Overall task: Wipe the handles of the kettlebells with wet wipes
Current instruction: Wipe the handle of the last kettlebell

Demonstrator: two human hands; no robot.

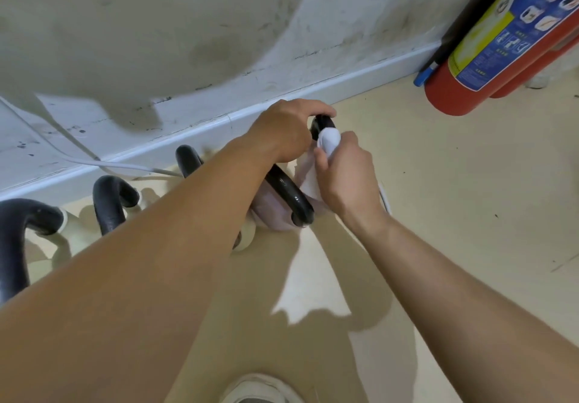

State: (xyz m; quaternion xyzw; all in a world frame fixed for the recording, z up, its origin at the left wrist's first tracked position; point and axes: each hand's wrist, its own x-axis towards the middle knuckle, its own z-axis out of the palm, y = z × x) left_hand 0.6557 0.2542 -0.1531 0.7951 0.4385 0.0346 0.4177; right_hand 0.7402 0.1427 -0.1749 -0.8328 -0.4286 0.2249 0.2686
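Left forearm (141,261) crosses the near view; its left hand (282,130) curls round the top of the glossy black loop handle (288,189) of a pale pink kettlebell (269,211) on the beige floor (454,214), beside the white skirting board (360,80). The right hand (347,177) clamps a white wet wipe (329,139) around the handle, just beside the left hand. Other black-handled kettlebells (109,202) line up to the left. A red fire extinguisher (470,83) is well to the right.

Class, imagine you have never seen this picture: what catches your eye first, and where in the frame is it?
At the centre, the left hand grips the black handle of a pink kettlebell, while the right hand holds a white wet wipe against that handle. A red fire extinguisher stands out at the top right. More black kettlebell handles stand in a row on the left.
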